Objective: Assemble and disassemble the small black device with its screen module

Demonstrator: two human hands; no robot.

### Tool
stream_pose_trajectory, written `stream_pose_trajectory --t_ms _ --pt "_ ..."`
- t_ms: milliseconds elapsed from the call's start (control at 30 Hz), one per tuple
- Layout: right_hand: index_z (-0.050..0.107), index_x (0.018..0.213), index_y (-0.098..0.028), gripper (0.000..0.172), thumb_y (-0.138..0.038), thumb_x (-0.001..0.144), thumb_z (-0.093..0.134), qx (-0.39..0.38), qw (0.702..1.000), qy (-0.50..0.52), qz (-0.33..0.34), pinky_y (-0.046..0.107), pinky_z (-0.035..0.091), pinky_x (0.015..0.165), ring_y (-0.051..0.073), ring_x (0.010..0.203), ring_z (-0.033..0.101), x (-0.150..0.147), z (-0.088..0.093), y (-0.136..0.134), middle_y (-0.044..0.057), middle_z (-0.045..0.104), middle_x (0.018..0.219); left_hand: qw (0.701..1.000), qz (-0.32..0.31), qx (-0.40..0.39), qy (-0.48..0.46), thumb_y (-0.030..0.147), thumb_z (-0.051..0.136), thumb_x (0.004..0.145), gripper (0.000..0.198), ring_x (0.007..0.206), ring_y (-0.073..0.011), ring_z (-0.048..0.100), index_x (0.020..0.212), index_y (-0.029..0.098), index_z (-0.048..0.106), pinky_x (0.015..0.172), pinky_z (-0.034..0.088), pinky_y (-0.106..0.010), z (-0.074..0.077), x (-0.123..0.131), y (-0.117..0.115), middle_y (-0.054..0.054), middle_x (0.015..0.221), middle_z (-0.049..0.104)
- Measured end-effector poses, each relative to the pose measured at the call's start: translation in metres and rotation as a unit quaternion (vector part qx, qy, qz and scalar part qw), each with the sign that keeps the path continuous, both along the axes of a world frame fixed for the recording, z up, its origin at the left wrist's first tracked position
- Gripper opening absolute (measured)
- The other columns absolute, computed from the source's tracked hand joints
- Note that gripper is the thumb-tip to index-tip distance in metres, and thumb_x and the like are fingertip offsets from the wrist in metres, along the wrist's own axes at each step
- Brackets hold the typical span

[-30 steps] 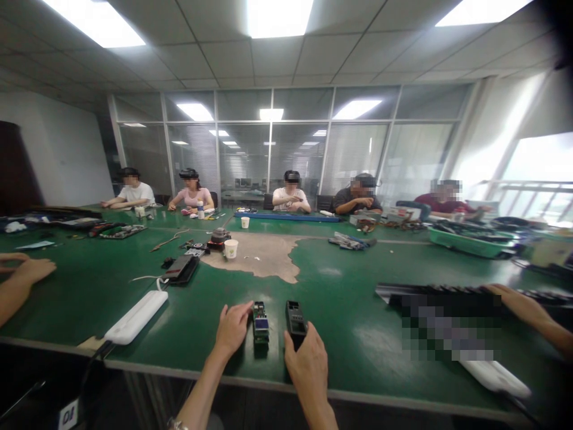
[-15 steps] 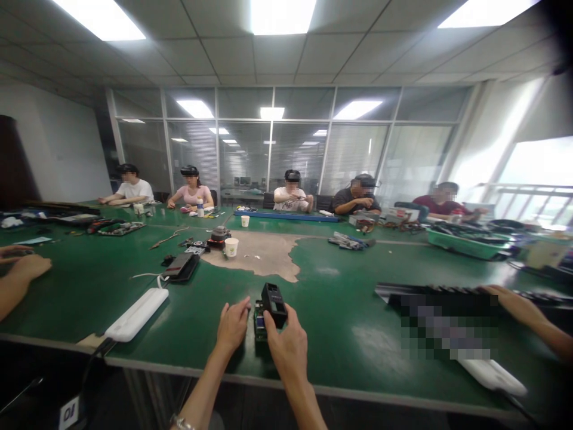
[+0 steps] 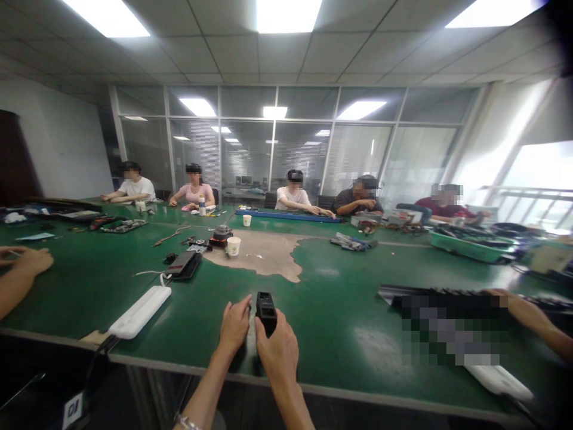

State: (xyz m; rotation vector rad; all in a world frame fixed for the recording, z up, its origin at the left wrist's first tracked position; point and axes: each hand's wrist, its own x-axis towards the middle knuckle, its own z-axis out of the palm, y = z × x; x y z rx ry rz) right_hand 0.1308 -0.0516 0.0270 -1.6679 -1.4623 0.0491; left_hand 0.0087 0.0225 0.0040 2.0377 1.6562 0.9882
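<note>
My right hand point(image 3: 278, 349) grips a small black plastic housing point(image 3: 266, 309) and holds it down over the spot on the green table point(image 3: 340, 310) where a small circuit board lay; that board is now hidden beneath the housing and my hands. My left hand point(image 3: 233, 327) rests beside it on the left, fingers curled against the board's side, with nothing visibly gripped.
A white power strip point(image 3: 139, 312) lies at the left near the table edge, another white strip point(image 3: 498, 380) at the right. A black device point(image 3: 182, 264) and paper cup point(image 3: 233, 245) sit farther in. Other people's hands point(image 3: 27, 261) rest at both sides; several people sit opposite.
My right hand lifted the black housing from the table on the right, carried it left, and set it over the circuit board. My left hand stayed beside the board.
</note>
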Motion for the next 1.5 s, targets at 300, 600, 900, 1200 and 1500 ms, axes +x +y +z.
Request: stream_pose_trajectory --t_ms 300,600,900,1200,1500 --pt "0.054 0.118 -0.015 0.041 -0.039 0.085 0.048 0.003 1.000 -0.031 0.004 0.036 0.044 0.083 0.027 0.099 0.062 0.000 -0.013 -0.006 0.013 0.065 0.107 1.000 0.004 -0.015 0.007 0.022 0.032 0.092 0.043 0.119 -0.0145 0.054 0.130 0.025 0.051 0.114 0.019 -0.038 0.005 0.000 -0.002 -0.003 0.126 0.062" --pt "0.046 0.129 -0.004 0.068 -0.052 0.082 0.052 0.010 0.998 -0.053 -0.026 0.041 0.041 0.094 0.031 0.113 0.055 0.004 -0.030 -0.008 0.023 0.057 0.123 1.000 0.007 -0.022 0.014 0.021 0.033 0.091 0.043 0.122 -0.0143 0.051 0.130 0.026 0.051 0.115 0.018 -0.039 0.006 0.001 -0.003 -0.002 0.129 0.060" --pt "0.057 0.115 -0.016 0.044 -0.046 0.084 0.050 0.011 0.999 -0.051 -0.012 0.039 0.043 0.088 0.029 0.103 0.059 0.002 -0.023 -0.011 0.015 0.064 0.109 0.999 0.004 -0.020 0.031 0.021 0.033 0.091 0.042 0.123 -0.0153 0.050 0.128 0.027 0.054 0.115 0.016 -0.041 0.004 0.002 -0.003 -0.002 0.130 0.059" --pt "0.056 0.118 -0.015 0.046 -0.045 0.085 0.050 0.027 0.999 0.030 0.020 0.036 0.042 0.089 0.026 0.103 0.060 0.004 -0.005 -0.003 0.012 0.065 0.111 0.999 0.007 -0.016 0.037 0.025 0.032 0.094 0.040 0.121 -0.0150 0.052 0.128 0.028 0.052 0.114 0.019 -0.040 0.001 0.002 -0.001 -0.001 0.127 0.061" --pt "0.048 0.126 -0.018 0.050 -0.048 0.086 0.047 0.044 0.998 0.039 0.005 0.036 0.041 0.092 0.025 0.108 0.058 0.059 -0.003 -0.001 0.011 0.061 0.119 0.999 -0.001 0.004 0.035 0.033 0.034 0.095 0.039 0.120 -0.0171 0.053 0.128 0.028 0.053 0.113 0.020 -0.043 0.002 0.003 -0.003 -0.003 0.128 0.061"
